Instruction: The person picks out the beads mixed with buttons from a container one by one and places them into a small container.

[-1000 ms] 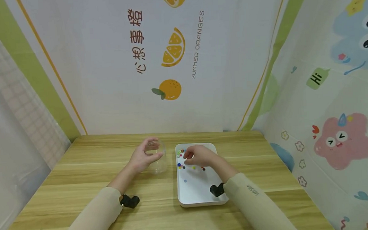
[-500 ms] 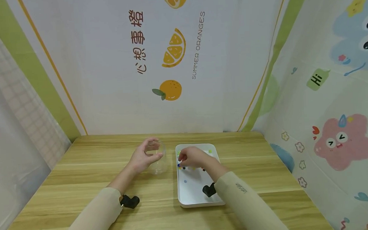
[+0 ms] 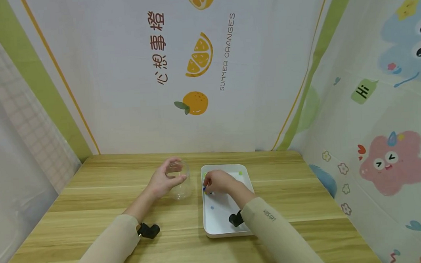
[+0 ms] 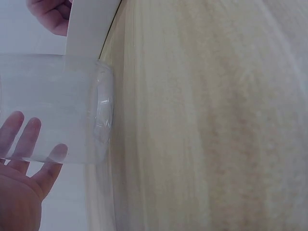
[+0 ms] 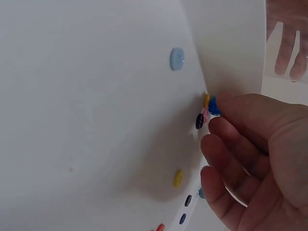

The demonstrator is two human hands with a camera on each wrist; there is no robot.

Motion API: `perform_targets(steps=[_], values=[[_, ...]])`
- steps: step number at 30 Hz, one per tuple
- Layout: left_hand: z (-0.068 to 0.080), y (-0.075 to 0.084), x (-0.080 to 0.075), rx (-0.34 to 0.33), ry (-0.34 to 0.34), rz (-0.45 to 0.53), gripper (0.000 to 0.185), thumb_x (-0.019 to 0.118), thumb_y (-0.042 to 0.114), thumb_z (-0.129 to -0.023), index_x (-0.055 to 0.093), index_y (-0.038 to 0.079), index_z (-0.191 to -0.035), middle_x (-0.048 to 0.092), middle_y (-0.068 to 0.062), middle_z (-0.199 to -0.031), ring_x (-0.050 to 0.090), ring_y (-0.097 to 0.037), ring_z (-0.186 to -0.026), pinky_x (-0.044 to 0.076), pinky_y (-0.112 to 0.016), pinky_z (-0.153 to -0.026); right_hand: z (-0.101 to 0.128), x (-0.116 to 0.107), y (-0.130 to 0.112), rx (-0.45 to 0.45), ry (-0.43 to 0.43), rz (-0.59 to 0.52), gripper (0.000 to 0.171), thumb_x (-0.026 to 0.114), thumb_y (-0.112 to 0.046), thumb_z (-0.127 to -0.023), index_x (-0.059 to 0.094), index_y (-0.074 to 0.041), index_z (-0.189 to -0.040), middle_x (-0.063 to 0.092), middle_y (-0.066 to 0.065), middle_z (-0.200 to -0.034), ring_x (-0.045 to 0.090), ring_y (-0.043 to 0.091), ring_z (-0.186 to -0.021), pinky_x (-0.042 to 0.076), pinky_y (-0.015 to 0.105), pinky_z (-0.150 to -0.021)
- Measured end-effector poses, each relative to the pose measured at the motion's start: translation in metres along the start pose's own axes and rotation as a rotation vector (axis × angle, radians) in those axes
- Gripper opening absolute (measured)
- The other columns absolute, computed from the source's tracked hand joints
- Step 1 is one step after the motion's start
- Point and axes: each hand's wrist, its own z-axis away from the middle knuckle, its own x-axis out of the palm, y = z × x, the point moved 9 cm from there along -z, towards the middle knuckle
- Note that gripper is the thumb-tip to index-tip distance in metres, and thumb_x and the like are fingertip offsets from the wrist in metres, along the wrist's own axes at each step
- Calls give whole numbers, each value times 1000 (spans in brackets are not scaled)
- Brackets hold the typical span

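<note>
My left hand (image 3: 164,180) holds a clear plastic cup (image 3: 180,185) that stands on the wooden table (image 3: 92,201), just left of a white tray (image 3: 222,224). In the left wrist view its fingers (image 4: 29,144) show through the cup (image 4: 57,106). My right hand (image 3: 207,185) is inside the tray at its left wall, fingers curled. Its fingertips (image 5: 226,103) pinch a blue button (image 5: 214,107) among several small coloured buttons crowded against the wall.
A light blue button (image 5: 177,58) lies alone on the tray floor (image 5: 86,120), a yellow one (image 5: 178,178) under my hand, a green one (image 3: 240,173) at the far right corner. Printed cloth walls close the table on three sides.
My right hand has slid left across the tray, from over the scattered buttons to the left wall. The left hand and the cup have stayed in place.
</note>
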Motion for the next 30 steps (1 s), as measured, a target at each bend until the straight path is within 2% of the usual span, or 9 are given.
perform_targets(steps=[11,17,19,26,30], values=[[2,0,0,17,13,16,65,80,18,-99,50,9,-155,60,-30,-151,60,-48,-141,58,-59,-111,-3,7,9,3,32,-16,8,86,-15,-95,79,-15,-98,70,-6,-84,58,7,-73,49,22,-69],[1,0,1,16,11,21,67,80,17,-98,49,8,-156,60,-30,-152,60,-47,-141,57,-61,-112,-3,7,12,3,45,-37,5,84,-17,-96,81,-16,-100,70,-7,-85,59,7,-75,50,22,-70],[1,0,1,17,10,20,67,80,17,-98,49,8,-156,59,-31,-152,60,-47,-141,57,-61,-112,-1,7,14,10,50,-84,7,83,-17,-97,81,-15,-103,72,-6,-85,60,8,-75,51,23,-69],[1,-1,0,12,18,6,66,80,17,-98,49,9,-156,60,-29,-152,60,-47,-141,58,-59,-112,7,2,30,60,63,-372,14,79,-15,-100,78,-9,-113,76,-1,-89,69,12,-75,56,24,-65],[0,-1,0,11,17,7,65,80,17,-99,49,10,-156,60,-29,-152,60,-46,-142,57,-59,-113,12,-4,42,88,91,-466,17,78,-17,-101,79,-11,-117,78,1,-94,72,14,-79,55,26,-63]])
